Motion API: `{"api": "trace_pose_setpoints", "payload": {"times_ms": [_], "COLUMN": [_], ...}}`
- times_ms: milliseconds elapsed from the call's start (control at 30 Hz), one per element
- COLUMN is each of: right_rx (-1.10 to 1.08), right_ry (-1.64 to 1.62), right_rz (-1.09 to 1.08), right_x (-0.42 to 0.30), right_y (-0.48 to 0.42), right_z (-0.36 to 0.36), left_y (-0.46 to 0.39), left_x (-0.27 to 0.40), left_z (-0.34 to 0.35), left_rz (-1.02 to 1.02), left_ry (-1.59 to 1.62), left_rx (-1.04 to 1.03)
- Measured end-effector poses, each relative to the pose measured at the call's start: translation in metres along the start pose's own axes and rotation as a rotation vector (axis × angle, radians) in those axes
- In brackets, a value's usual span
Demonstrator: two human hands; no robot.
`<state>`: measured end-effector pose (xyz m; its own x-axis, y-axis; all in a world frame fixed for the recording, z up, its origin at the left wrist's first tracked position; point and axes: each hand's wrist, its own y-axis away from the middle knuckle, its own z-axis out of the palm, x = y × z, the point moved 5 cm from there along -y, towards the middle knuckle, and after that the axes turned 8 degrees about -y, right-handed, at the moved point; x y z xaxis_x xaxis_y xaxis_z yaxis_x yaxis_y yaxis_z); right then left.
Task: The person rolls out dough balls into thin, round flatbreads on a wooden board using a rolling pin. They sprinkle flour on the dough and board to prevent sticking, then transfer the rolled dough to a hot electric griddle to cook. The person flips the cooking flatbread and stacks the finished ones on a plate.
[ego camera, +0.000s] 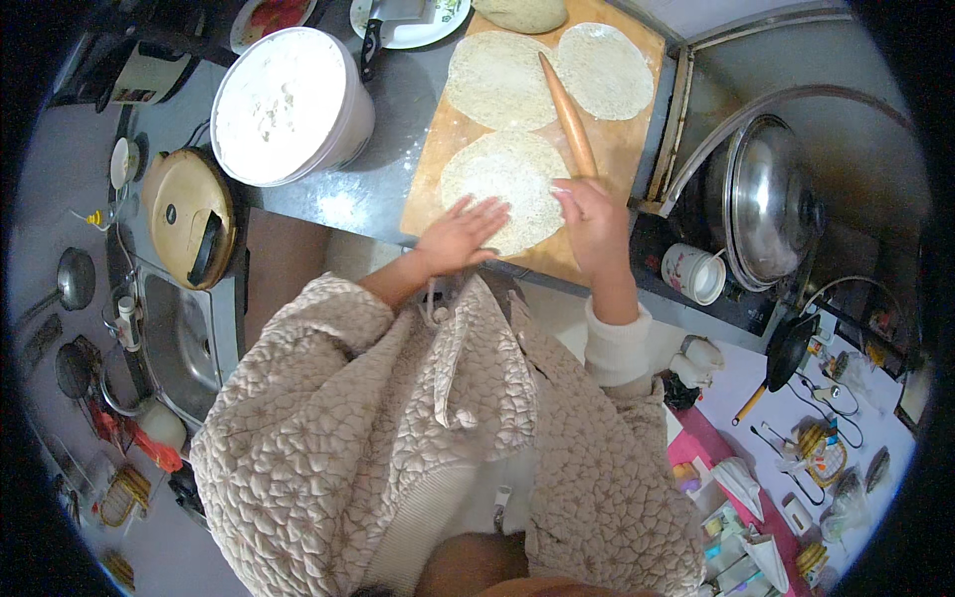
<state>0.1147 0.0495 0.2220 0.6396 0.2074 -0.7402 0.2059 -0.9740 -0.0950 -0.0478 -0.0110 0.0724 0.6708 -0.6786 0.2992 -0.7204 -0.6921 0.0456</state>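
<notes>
My left hand lies palm down, fingers a little apart, on the near left edge of a rolled-out dough round with loose flour on it. At that round's right edge, the thumb and fingers of my right hand are curled together; whether they pinch the dough is unclear. A wooden rolling pin reaches up the wooden board, its near end meeting my right hand. Two more flat rounds lie farther up, a left one and a right one. Beyond them is a thick dough lump.
A white tub of flour stands on the dark counter, left of the board. Behind it, a cleaver rests on a plate. A lidded metal pot and floral mug are at right; a gold electric griddle sits left.
</notes>
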Motion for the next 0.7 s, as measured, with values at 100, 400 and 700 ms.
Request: {"api": "trace_pose_setpoints", "payload": {"times_ms": [100, 400, 700], "right_rx": [-0.029, -0.111, -0.439], "right_ry": [-0.010, 0.070, 0.440], "right_rz": [-0.151, 0.009, -0.138], "right_x": [-0.021, 0.027, 0.044], "right_y": [-0.019, -0.020, 0.042], "right_z": [0.010, 0.055, 0.161], "left_y": [0.032, 0.046, 0.048], "left_x": [-0.031, -0.051, -0.053], "left_z": [-0.011, -0.019, -0.014], "left_rz": [-0.164, -0.427, -0.431], "left_ry": [-0.100, -0.077, -0.100], "left_rx": [-0.074, 0.097, 0.120]}}
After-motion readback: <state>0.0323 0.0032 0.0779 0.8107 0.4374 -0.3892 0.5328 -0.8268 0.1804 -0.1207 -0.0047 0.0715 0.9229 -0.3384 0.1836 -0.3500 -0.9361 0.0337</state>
